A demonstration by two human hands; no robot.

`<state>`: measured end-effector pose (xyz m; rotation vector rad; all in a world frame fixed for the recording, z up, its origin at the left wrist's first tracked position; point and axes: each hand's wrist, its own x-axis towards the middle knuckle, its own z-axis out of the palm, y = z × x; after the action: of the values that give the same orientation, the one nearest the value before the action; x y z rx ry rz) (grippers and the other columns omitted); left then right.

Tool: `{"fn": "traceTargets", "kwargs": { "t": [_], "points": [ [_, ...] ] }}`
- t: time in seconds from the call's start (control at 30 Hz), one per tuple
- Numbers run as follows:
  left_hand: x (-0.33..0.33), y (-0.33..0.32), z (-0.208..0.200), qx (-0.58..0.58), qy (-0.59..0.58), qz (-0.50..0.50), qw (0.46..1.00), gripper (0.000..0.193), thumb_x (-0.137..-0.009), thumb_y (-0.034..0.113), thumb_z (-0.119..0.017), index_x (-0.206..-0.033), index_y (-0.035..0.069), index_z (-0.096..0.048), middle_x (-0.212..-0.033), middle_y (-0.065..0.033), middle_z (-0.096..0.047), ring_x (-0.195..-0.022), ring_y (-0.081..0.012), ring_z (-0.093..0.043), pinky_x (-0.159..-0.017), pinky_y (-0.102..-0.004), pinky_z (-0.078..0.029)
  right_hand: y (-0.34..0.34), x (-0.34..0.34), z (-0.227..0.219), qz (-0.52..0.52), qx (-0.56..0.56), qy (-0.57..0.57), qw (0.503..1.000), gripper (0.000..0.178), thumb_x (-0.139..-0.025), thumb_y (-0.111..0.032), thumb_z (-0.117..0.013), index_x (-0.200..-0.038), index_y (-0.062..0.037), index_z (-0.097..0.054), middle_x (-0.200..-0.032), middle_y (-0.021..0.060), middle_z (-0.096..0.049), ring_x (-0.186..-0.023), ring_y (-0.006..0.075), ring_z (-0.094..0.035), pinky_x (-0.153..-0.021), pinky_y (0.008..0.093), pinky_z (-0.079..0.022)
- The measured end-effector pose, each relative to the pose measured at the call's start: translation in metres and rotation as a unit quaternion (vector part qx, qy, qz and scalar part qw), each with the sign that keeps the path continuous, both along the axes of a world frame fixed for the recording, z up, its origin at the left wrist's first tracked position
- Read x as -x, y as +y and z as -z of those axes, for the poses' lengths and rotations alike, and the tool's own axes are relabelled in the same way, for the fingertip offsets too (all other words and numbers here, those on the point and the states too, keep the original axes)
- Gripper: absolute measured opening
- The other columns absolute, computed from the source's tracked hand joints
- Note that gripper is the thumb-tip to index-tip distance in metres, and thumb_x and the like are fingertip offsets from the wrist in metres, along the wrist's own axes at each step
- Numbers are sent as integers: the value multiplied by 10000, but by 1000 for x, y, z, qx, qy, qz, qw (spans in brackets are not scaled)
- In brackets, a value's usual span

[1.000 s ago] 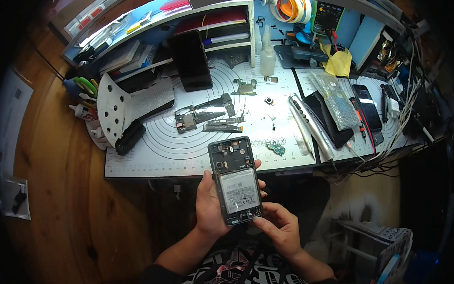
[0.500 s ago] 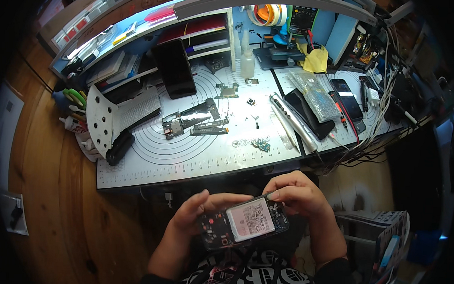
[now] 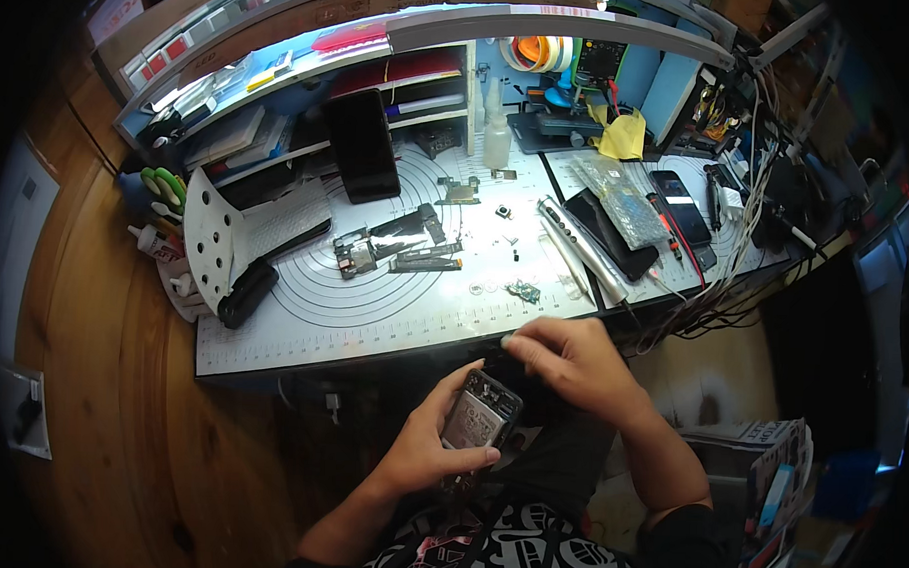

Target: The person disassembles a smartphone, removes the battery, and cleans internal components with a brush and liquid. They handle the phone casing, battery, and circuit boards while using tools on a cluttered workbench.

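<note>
An opened smartphone [image 3: 473,423] lies in my left hand [image 3: 417,451], tilted upright in front of my lap. Its pale battery and the dark inner parts at its top end face up, and my thumb crosses the lower part of the battery. My right hand [image 3: 580,367] is apart from the phone, just above and to its right, close to the bench's front edge. Thumb and fingertips are pinched together there; what they hold, if anything, is too small to make out.
On the white bench mat [image 3: 303,314] lie loose phone parts [image 3: 401,237], a small circuit board [image 3: 522,290] and a silver pen-like tool [image 3: 586,251]. A dark phone [image 3: 362,146] leans at the back. Bubble wrap [image 3: 623,202] and cables [image 3: 741,259] lie right.
My right hand has let go of the phone and moved up toward the bench edge, its fingers pinched. My left hand has turned the phone from lying sideways to upright.
</note>
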<state>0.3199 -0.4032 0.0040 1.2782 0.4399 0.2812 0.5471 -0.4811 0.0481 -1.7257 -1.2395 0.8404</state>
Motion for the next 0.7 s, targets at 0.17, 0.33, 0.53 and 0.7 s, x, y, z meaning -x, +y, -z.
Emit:
{"fn": "traceTargets", "kwargs": {
  "t": [0.17,0.33,0.53,0.7],
  "points": [
    [1,-5,-4,88,-22,-122,988,1004,-827,33,-808,-1629,24,-204,-1260,-142,-600,-1108,-172,-615,-946,-312,-522,15,-44,11,59,-12,-462,885,64,-881,-30,-649,-901,20,-682,-881,188,-653,-864,377,-681,-766,447,-571],
    [2,-1,-6,90,-47,-172,980,1046,-836,25,-795,-1648,63,-137,-1144,-141,-636,-968,-149,-645,-822,-291,-561,30,-47,22,20,69,-562,824,61,-815,-1,-667,-858,26,-700,-889,196,-678,-858,338,-707,-756,421,-600],
    [9,0,-8,109,-58,-214,969,949,-831,-36,-777,-1595,53,-220,-1156,-147,-642,-1016,-163,-655,-861,-309,-572,38,-52,1,27,85,-536,839,82,-824,-40,-666,-837,32,-704,-831,213,-674,-778,374,-701,-756,448,-592],
    [12,1,-7,114,-58,-241,962,929,-818,-64,-769,-1570,56,-238,-1161,-156,-647,-1031,-177,-662,-887,-323,-579,28,-47,-7,17,-1,-471,882,145,-888,-101,-648,-868,33,-698,-831,215,-663,-781,408,-681,-739,501,-555]
  ]
}}
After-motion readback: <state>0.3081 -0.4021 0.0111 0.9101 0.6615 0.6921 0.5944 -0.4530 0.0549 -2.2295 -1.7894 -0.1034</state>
